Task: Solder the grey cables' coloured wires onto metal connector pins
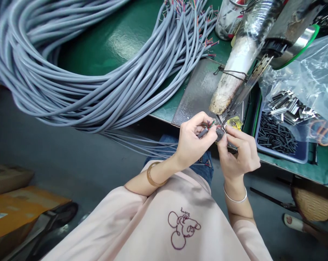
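My left hand (192, 139) is closed in a pinch on the end of a grey cable (202, 133), whose thin coloured wires (211, 124) fan out toward the right. My right hand (240, 150) pinches a small dark connector (220, 134) close against those wires, and the fingertips hide part of it. Above both hands, the shaft of what looks like a fixed soldering iron (244, 92) slants down, its tip at the wires and connector. Beside the right fingertips lies a yellowish lump (235, 123). A dark metal plate (196, 92) lies under the work.
A large bundle of grey cables (120, 94) fills the left of the green table (120, 40). A whitish tube (234, 69) and a green-rimmed spool (299, 47) overhang the work. At right, a blue tray (302, 156) holds black sleeves and metal connectors. Several cables hang over my lap.
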Action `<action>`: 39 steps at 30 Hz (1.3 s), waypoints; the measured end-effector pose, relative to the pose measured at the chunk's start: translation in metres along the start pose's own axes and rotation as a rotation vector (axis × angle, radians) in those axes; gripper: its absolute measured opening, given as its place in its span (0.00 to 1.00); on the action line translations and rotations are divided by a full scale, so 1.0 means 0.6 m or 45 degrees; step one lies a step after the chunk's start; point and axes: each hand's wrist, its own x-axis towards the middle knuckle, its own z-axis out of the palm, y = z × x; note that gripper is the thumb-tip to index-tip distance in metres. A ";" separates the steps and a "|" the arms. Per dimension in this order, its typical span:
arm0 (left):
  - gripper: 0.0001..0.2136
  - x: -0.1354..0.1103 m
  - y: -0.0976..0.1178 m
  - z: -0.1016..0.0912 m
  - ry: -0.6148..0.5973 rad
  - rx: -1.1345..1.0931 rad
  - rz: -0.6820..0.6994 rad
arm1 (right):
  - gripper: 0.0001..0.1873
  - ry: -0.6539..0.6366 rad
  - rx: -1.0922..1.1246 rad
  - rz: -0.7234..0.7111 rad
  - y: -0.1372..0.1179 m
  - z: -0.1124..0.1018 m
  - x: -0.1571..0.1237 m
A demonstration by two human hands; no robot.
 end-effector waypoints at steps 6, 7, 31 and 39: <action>0.05 0.000 0.001 -0.002 -0.018 0.055 -0.018 | 0.10 -0.036 -0.019 -0.049 0.002 -0.004 -0.005; 0.05 0.000 0.000 -0.003 -0.023 0.066 -0.020 | 0.11 -0.044 -0.016 -0.052 0.003 -0.004 -0.006; 0.05 -0.002 -0.004 -0.005 -0.038 0.262 0.212 | 0.10 -0.017 -0.045 0.053 -0.004 -0.004 0.009; 0.06 0.001 0.001 -0.010 -0.089 0.227 0.083 | 0.12 -0.094 -0.038 -0.059 -0.003 -0.009 0.003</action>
